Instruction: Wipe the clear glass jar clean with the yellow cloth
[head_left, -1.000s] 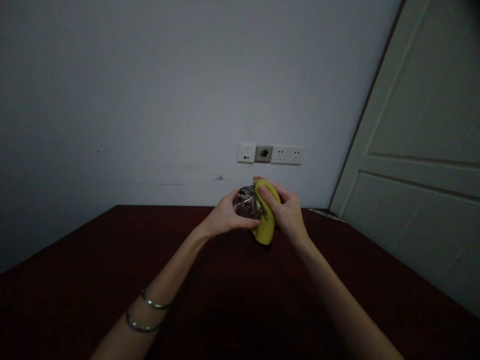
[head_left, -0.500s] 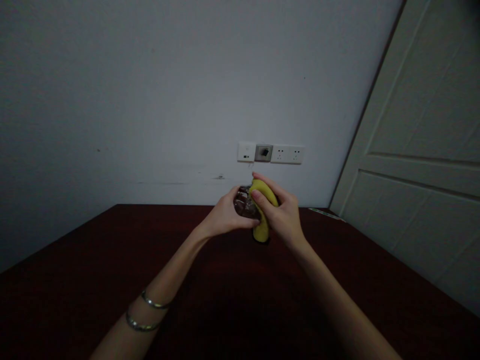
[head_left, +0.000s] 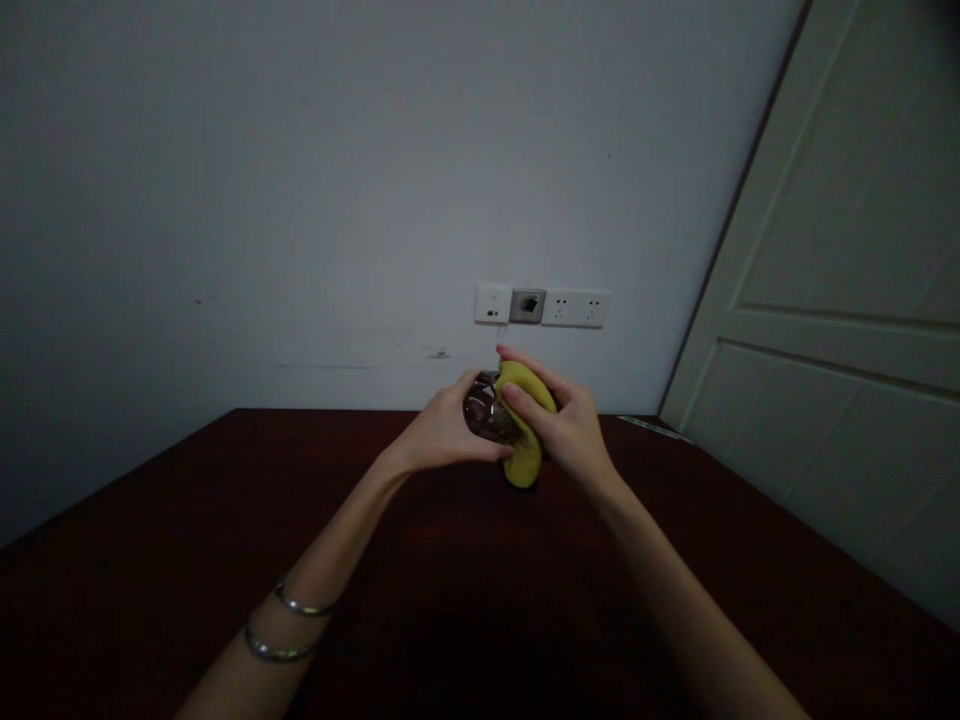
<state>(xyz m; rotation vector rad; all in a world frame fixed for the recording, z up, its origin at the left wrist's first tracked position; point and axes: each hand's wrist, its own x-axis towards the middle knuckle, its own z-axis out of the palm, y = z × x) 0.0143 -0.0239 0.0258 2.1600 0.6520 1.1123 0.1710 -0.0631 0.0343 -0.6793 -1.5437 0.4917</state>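
One clear glass is sitting in the left hand, fingers half-curled around it, above the table; the right hand is pinching a yellow cloth against it — apparently a wiping step, calling next for a steady hold.

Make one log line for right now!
left hand: holds shiny see-through rounded object | right hand: holds bunched yellow cloth against it | below: dark red table
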